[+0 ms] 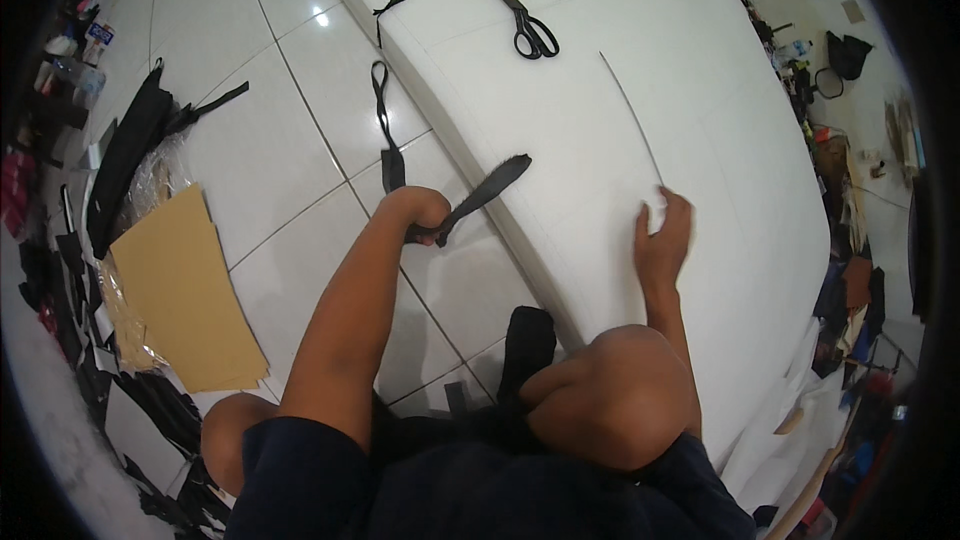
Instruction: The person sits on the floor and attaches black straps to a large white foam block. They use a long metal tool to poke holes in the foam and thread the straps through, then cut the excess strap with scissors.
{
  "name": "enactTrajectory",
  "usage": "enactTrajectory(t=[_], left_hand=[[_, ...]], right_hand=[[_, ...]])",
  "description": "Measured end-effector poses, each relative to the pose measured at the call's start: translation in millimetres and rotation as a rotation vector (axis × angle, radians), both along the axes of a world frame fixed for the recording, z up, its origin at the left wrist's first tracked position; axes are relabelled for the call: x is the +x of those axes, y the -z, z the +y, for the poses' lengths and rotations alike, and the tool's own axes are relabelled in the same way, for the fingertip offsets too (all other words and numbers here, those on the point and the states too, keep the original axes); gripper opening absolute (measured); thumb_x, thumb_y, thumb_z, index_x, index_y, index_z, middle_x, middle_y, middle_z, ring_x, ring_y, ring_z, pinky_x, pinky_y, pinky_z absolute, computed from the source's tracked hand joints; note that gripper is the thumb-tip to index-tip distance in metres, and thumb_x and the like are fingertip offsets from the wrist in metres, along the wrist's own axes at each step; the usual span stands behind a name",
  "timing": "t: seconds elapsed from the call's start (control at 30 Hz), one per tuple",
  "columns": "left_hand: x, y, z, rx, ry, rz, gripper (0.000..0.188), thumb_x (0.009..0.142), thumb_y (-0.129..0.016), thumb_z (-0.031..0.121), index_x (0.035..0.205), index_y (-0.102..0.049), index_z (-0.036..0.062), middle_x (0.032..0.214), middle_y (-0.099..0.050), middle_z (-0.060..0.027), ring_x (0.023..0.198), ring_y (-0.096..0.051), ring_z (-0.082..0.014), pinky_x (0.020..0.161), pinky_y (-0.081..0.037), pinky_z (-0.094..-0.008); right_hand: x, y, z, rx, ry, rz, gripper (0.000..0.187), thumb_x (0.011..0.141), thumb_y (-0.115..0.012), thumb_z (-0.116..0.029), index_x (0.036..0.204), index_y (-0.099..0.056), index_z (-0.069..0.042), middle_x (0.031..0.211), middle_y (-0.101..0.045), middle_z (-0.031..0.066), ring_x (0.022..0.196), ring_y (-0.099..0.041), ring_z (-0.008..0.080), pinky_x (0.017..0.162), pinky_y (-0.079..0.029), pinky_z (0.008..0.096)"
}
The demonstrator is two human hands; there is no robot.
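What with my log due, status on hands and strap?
Left hand closed on black strap. Right hand at thin rod's near end. Scissors clear of both.

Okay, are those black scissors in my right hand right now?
No, the black scissors lie on the white work surface, apart from your right hand.

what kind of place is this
Probably a sewing or craft workroom: large black scissors lie on a broad white surface, and the left hand holds a dark strip.
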State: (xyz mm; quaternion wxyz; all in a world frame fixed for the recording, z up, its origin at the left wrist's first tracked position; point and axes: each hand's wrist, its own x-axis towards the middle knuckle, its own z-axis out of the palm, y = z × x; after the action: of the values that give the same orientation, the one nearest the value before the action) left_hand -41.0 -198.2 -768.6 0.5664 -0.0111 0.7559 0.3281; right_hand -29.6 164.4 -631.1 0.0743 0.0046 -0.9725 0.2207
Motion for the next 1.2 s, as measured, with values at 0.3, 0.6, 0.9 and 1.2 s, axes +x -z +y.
enactTrajectory(t=[0.3,0.6,0.9,1.2], left_hand=[[27.2,-55.2,-9.0,0.380,-0.498,-0.038,0.023,0.082,-0.059,0.011,0.102,-0.065,0.0016,0.075,-0.063,-0.0046,0.055,-0.056,-0.0101,0.052,-0.048,-0.0273],[71.1,-83.4,-121.9,-0.230,-0.405,0.444,0.072,0.076,-0.069,0.066,0.088,-0.074,-0.0046,0.074,-0.067,-0.0101,0.070,-0.062,-0.0192,0.066,-0.049,-0.0352],[27.3,-113.9,-38.1,0.235,-0.570,1.275,0.051,0.077,-0.069,0.016,0.125,-0.056,0.0040,0.124,-0.057,-0.0178,0.118,-0.053,-0.0351,0.105,-0.040,-0.0408],[15.8,-81.4,44.5,0.305,-0.587,1.139,0.040,0.082,-0.074,0.018,0.120,-0.062,0.0088,0.109,-0.050,-0.0154,0.100,-0.059,-0.0293,0.084,-0.052,-0.0379]], right_hand=[[24.4,80.0,-175.9,-0.035,-0.776,-0.547,0.019,0.087,-0.059,-0.008,0.100,-0.065,0.004,0.100,-0.066,0.0238,0.092,-0.065,0.0406,0.082,-0.052,0.0485],[45.8,48.1,-167.7,0.365,-0.965,-0.092,0.006,0.076,-0.059,-0.003,0.080,-0.062,0.001,0.082,-0.062,0.0177,0.078,-0.067,0.0296,0.062,-0.055,0.0388],[6.9,16.5,-169.0,0.361,-0.994,0.214,0.005,0.073,-0.060,-0.004,0.077,-0.062,-0.001,0.082,-0.059,0.0110,0.074,-0.061,0.0245,0.062,-0.051,0.0381],[11.8,23.9,-143.1,0.288,-0.786,0.114,0.015,0.079,-0.057,-0.002,0.094,-0.059,-0.002,0.086,-0.059,0.0117,0.079,-0.061,0.0284,0.070,-0.047,0.0410]])
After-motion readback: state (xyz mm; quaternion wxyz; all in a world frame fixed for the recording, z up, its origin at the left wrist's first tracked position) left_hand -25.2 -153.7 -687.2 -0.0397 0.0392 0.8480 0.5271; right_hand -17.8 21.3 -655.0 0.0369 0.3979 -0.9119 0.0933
